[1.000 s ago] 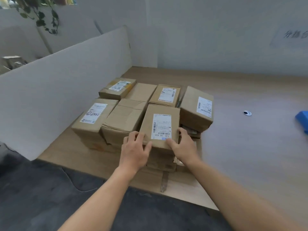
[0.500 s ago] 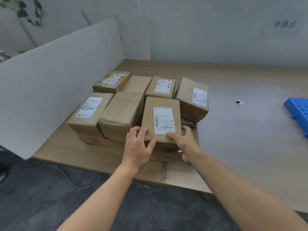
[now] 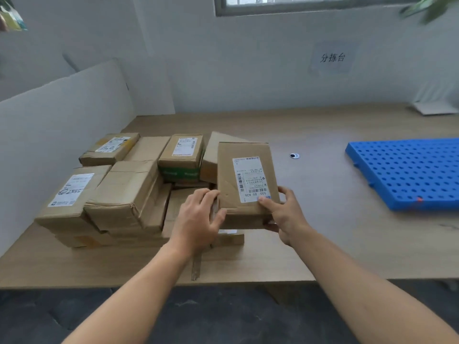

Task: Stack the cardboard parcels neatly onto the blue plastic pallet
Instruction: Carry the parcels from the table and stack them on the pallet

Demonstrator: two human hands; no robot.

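Observation:
A brown cardboard parcel (image 3: pixel 244 170) with a white shipping label is lifted off the heap, held between both hands. My left hand (image 3: pixel 198 220) grips its near left corner, and my right hand (image 3: pixel 285 217) holds the near right corner with the thumb on the label. Several other cardboard parcels (image 3: pixel 124 189) lie piled on the left part of the wooden table. The blue plastic pallet (image 3: pixel 407 170), full of round holes, lies flat on the table at the right with nothing on it.
A white partition board (image 3: pixel 62 135) stands along the table's left side. A small round cable grommet (image 3: pixel 294 155) sits in the tabletop between the heap and the pallet. The wooden table (image 3: pixel 323 232) ends at a near edge above a dark floor.
The labelled parcel has come up off the heap and shifted right, both hands on it. The view has swung right, bringing more of the blue pallet into sight.

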